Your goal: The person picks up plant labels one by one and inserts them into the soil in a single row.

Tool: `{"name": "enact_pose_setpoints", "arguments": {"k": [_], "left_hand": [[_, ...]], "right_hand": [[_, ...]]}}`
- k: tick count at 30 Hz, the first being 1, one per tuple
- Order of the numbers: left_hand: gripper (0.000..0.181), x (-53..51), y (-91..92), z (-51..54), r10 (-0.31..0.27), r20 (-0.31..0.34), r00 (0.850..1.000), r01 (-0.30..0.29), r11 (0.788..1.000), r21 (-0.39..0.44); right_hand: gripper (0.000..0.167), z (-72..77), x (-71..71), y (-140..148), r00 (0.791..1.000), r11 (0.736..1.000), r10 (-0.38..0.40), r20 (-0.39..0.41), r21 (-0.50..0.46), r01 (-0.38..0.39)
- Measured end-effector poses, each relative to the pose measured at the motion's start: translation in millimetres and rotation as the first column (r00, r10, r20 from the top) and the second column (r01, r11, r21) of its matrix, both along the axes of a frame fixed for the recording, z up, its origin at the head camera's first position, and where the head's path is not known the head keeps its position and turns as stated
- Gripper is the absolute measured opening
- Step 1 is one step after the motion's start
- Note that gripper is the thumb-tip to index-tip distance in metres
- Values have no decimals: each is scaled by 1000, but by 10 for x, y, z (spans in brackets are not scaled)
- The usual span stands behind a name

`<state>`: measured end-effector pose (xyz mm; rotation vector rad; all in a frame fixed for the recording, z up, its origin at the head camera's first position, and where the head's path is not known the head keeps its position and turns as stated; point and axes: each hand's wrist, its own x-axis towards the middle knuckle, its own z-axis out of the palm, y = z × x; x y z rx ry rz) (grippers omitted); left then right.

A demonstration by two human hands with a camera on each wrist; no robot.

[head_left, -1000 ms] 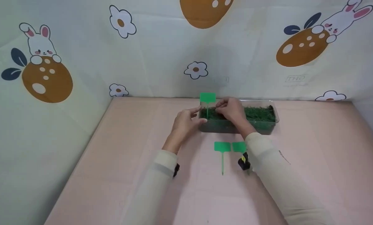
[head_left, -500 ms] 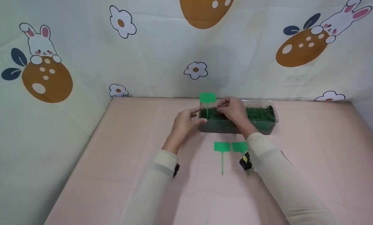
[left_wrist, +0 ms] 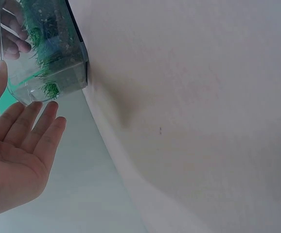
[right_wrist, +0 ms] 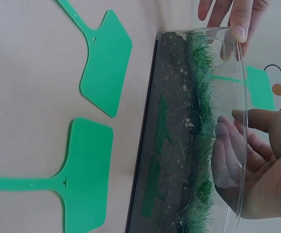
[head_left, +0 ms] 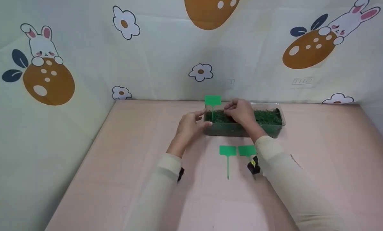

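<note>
A clear plastic box [head_left: 230, 130] of dark soil and green grass [head_left: 268, 117] stands at the table's back. At its left end, my left hand [head_left: 189, 126] rests its thumb on the rim corner, with fairly straight fingers by the end wall [left_wrist: 31, 94]. My right hand [head_left: 241, 112] is over the grass, inside the rim, fingers bent and thumb close to them. In the right wrist view that hand [right_wrist: 264, 160] is partly seen through the plastic; I cannot tell whether it pinches anything. A green plant label [head_left: 213, 100] stands upright in the grass at the left.
Two more green plant labels lie on the pink tabletop [head_left: 114, 160] before the box: one [head_left: 227, 150] fully visible, the other [head_left: 246, 150] partly behind the right wrist's black camera [head_left: 253, 165]. A patterned cloth [head_left: 159, 54] hangs just behind the box.
My right hand has shifted slightly right along the grass, its fingers still bent. The left hand, box and labels have hardly moved.
</note>
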<state>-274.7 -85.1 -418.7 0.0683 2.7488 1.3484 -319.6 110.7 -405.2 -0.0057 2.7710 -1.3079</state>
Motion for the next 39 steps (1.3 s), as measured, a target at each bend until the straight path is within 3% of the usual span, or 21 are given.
{"name": "enact_pose_setpoints", "arguments": {"k": [19, 39], "left_hand": [[61, 5, -2, -2, -7, -22, 1000, 7, 1000, -21], [60, 19, -5, -7, 3, -12, 1000, -2, 1000, 14]], "right_hand": [[14, 30, 1, 46, 1000, 1000, 3, 11, -14, -3], [16, 53, 27, 99, 1000, 1000, -11, 4, -23, 11]]}}
